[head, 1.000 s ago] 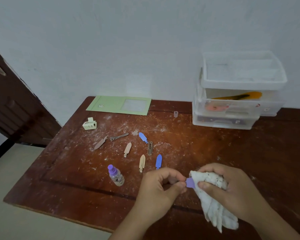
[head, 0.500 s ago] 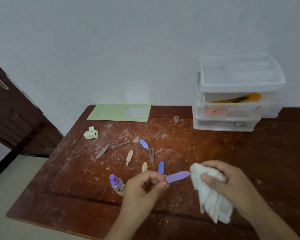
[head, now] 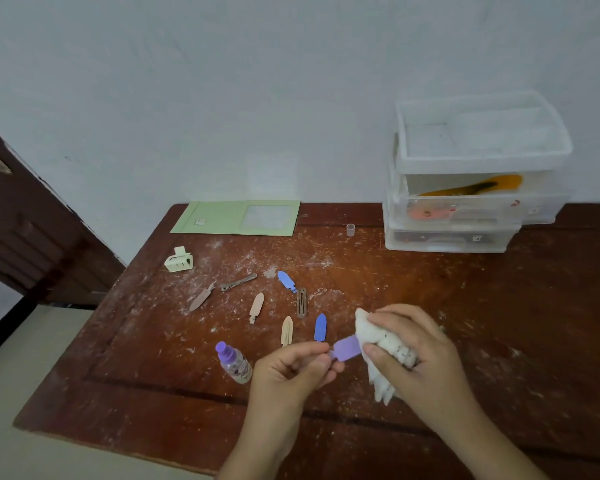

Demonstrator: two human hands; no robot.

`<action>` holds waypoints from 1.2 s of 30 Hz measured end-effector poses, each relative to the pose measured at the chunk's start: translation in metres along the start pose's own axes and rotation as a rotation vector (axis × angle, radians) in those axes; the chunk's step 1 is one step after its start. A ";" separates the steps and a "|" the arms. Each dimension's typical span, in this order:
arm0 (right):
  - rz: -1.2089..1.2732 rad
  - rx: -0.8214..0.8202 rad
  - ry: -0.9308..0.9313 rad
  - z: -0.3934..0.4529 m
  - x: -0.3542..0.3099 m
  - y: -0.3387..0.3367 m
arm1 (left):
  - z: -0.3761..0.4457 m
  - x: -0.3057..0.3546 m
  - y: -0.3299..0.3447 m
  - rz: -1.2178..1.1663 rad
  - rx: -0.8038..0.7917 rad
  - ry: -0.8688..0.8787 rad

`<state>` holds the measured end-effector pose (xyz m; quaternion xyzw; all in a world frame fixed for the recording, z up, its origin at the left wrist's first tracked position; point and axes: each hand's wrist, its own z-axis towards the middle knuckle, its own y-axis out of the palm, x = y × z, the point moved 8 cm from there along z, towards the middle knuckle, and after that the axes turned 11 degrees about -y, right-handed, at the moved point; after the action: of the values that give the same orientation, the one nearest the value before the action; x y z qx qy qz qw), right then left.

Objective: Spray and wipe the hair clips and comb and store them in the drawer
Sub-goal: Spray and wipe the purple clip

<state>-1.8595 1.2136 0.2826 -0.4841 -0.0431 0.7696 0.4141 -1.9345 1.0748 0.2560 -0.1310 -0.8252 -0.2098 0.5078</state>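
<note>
While the left hand [head: 291,370] pinches a purple clip [head: 344,348], the right hand [head: 411,355] grips a cloth [head: 383,344].

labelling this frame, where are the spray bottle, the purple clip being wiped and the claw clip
spray bottle [head: 235,364]: head view, clear body.
purple clip [head: 345,347]: head view, middle of the bare flat blade.
claw clip [head: 179,260]: head view, cream toothed body.

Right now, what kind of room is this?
Probably a room at home: a worn wooden table against a white wall, stacked clear plastic drawers, a dark door on the left.
</note>
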 end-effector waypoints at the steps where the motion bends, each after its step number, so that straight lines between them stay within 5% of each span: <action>1: -0.050 -0.025 -0.078 -0.001 -0.005 0.004 | -0.001 0.001 0.000 0.006 0.001 0.011; 6: -0.079 -0.118 -0.145 0.002 0.000 0.019 | -0.006 0.004 0.010 0.167 -0.083 0.078; 11: 0.034 -0.230 -0.015 -0.002 0.008 0.025 | -0.007 0.008 0.012 0.237 -0.103 0.081; 20: 0.428 -0.085 0.371 -0.017 0.033 0.005 | -0.001 0.016 0.003 0.417 -0.045 0.179; 25: 0.233 -0.039 0.056 -0.011 0.009 -0.010 | -0.005 0.012 0.007 0.411 -0.057 0.222; 31: 0.003 -0.034 -0.397 -0.009 -0.025 -0.023 | -0.009 -0.019 0.018 -0.073 -0.203 -0.277; 36: -0.056 -0.083 -0.392 -0.007 -0.020 -0.025 | -0.007 -0.018 0.009 -0.107 -0.123 -0.287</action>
<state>-1.8353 1.2141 0.3048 -0.3403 -0.1682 0.8348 0.3987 -1.9169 1.0795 0.2443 -0.1464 -0.8807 -0.2658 0.3638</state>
